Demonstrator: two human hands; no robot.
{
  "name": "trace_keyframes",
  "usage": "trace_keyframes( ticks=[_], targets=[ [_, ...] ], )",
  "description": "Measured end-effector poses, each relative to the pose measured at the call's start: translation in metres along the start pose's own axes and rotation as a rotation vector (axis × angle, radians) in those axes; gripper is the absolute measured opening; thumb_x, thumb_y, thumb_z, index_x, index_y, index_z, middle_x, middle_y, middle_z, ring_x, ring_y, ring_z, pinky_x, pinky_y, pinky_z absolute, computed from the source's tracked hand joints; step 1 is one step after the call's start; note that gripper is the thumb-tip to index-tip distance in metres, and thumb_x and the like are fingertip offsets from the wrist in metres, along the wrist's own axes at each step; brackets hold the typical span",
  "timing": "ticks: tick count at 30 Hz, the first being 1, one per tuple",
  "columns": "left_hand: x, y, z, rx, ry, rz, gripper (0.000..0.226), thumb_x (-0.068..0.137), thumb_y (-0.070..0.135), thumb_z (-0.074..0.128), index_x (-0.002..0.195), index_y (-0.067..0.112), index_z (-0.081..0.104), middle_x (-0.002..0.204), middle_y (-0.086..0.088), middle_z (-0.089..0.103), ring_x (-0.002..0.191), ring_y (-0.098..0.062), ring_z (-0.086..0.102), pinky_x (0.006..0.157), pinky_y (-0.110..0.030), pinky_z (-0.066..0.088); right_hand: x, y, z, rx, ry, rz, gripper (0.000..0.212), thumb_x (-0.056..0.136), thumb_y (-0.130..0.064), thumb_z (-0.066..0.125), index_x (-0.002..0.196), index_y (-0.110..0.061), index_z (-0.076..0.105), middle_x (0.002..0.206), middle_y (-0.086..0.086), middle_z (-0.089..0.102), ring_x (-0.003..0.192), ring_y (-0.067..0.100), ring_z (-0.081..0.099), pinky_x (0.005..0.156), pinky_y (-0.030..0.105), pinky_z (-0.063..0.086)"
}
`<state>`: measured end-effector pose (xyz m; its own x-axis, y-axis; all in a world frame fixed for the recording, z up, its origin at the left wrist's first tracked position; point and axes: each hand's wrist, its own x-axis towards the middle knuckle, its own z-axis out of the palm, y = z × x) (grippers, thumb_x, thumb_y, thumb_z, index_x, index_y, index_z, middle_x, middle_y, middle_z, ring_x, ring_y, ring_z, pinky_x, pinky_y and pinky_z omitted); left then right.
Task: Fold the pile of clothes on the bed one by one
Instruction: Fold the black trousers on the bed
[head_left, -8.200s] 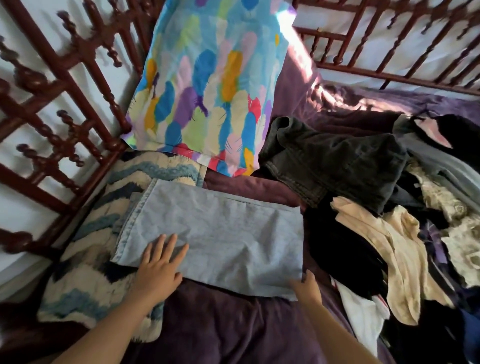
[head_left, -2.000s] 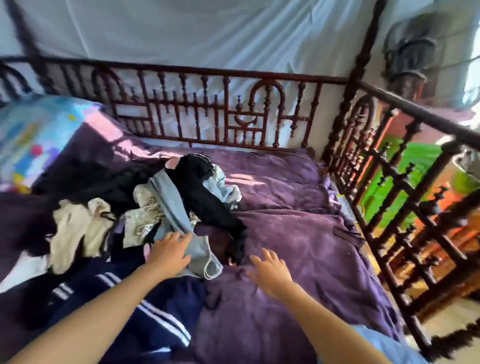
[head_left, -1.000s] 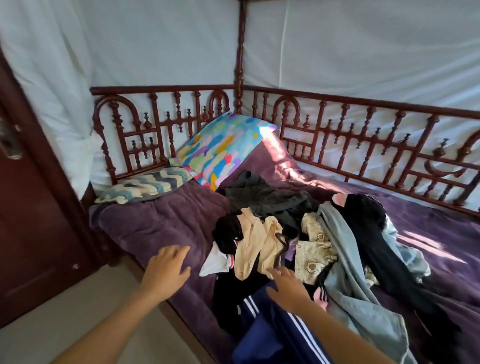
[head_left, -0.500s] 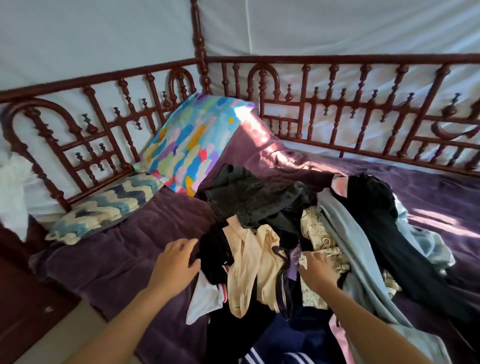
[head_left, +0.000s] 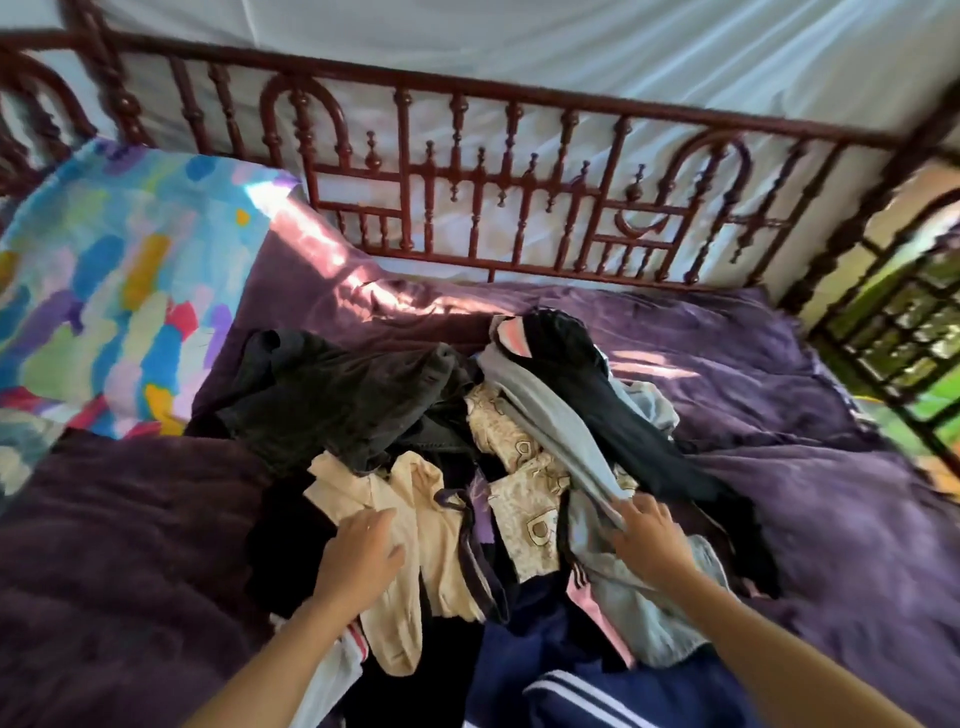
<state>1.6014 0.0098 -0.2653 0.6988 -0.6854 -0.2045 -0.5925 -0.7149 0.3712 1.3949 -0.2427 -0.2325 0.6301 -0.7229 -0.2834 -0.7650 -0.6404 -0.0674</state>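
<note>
Purple bedding covers the bed, ringed by a carved dark-red rail, with a bright feather-print pillow propped at the far left corner. Heaped in the middle of the bed lies the pile of clothes, unsorted, dark pieces tangled with pale ones. My right hand has pinched the grey-blue garment, probably to draw one piece free of the heap. That garment is a long strip, its length running from the far middle of the pile down and rightward to my fingers, near end bunched under my wrist. My left hand is spread flat, palm down, on the cream garment, gripping nothing; I judge it is steadying the heap while the other pulls
</note>
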Motion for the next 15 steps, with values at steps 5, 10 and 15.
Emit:
trace_keyframes(
  ticks=[5, 10, 15],
  targets=[
    [0.03, 0.004, 0.004, -0.025, -0.061, 0.091, 0.047, 0.094, 0.035, 0.045, 0.136, 0.016, 0.039, 0.137, -0.001, 0.044, 0.128, -0.021, 0.037, 0.1, -0.031, 0.039, -0.015, 0.001, 0.004, -0.009, 0.026, 0.107, 0.045, 0.094, -0.028, 0.043, 0.139, -0.022, 0.039, 0.135, 0.007, 0.037, 0.124, 0.028, 0.038, 0.097, 0.033, 0.038],
    [0.057, 0.011, 0.009, -0.011, -0.092, 0.111, 0.052, 0.095, 0.036, 0.042, 0.142, 0.018, 0.031, 0.142, -0.001, 0.039, 0.131, -0.021, 0.034, 0.101, -0.03, 0.035, 0.002, -0.013, 0.012, 0.044, -0.04, 0.114, 0.043, 0.093, -0.023, 0.043, 0.135, -0.018, 0.039, 0.14, 0.006, 0.032, 0.13, 0.025, 0.031, 0.101, 0.034, 0.038],
    [0.087, 0.012, 0.02, 0.018, -0.103, 0.1, 0.051, 0.095, 0.034, 0.043, 0.142, 0.02, 0.03, 0.143, -0.001, 0.036, 0.132, -0.021, 0.032, 0.101, -0.029, 0.035, 0.054, -0.017, 0.011, 0.049, -0.068, 0.107, 0.042, 0.094, -0.021, 0.041, 0.135, -0.019, 0.04, 0.143, 0.008, 0.03, 0.131, 0.027, 0.032, 0.102, 0.037, 0.034]
  ],
)
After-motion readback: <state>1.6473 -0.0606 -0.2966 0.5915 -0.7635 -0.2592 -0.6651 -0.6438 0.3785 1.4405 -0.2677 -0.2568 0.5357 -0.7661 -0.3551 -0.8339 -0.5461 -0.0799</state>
